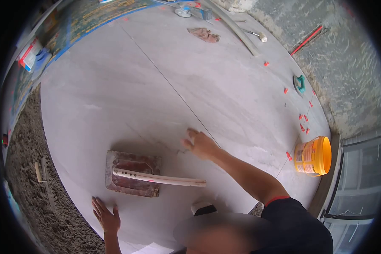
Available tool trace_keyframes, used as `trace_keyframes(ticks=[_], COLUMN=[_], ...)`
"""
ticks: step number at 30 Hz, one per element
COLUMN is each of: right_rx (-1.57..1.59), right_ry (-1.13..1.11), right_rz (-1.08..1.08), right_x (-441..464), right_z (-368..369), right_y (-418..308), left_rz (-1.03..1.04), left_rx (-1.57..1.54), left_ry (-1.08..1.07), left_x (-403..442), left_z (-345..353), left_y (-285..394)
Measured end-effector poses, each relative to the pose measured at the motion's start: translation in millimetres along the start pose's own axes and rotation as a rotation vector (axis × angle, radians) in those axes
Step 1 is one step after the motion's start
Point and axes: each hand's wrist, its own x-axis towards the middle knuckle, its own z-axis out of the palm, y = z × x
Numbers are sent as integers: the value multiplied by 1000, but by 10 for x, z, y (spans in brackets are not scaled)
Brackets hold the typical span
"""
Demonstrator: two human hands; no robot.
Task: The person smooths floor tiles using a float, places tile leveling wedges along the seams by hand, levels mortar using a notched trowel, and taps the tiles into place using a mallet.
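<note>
My left hand [106,215] lies flat with its fingers spread at the lower left edge of a large pale grey tile [97,97]. Over the tile's middle, close to a dark joint line, is my right hand [200,144]. Its fingers are smeared by motion, and I see no object in it. Between and below the hands rests a worn, dark red rectangular plate [133,163] with a long pale bar [182,181] across it. Neither hand touches that plate. A person's head, blurred, covers part of the bottom of the view.
A yellow bucket [311,156] stands at the right by a window frame. Red clips [285,90], a green-handled tool [299,84], a mallet [263,37] and a pinkish cloth [204,34] lie on the tiles. Rough grey mortar [25,139] borders the left edge.
</note>
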Motion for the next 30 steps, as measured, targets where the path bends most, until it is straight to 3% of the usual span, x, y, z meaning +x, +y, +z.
trace_keyframes(ticks=[2,4,6,7,9,13,16,18,19,21,23,24,28,30], right_rx=[-152,-30,281,279,107,142,289,255,184,24,-126,-32,-6,33], right_ry=[-229,-599,-652,-652,-409,-369,-258,-47,-51,-59,-132,-157,-100,-202], right_rz=[-123,-170,-60,-68,-227,-300,-473,-536,-462,-225,109,169,206,222], right_x=[-315,-376,-442,-416,-416,-650,-987,-1113,-1086,-843,-464,-446,-406,-416], right_z=[91,407,525,545,566,38,-348,-377,-361,-179,30,-63,-177,-149], right_y=[-385,-570,-846,-985,-1238,-1755,-1693,-1451,-1227,-642,-160,-100,-42,-44], left_rz=[-14,-28,-57,-63,-58,-82,-100,396,397,-1,-2,-32,-76,-64], left_rx=[-15,-26,-46,-46,-53,-46,33,658,652,-63,-45,-36,-45,-33], left_ry=[-15,-23,-50,-44,-45,-27,-217,655,653,57,31,0,-34,-25], left_x=[-2,4,1,-5,-9,19,71,124,92,-23,-63,-36,-4,14], left_z=[-26,-67,-102,-94,-84,-72,111,607,482,10,-32,-71,-74,-31], left_y=[28,54,98,109,111,128,-38,-354,-262,52,62,90,123,89])
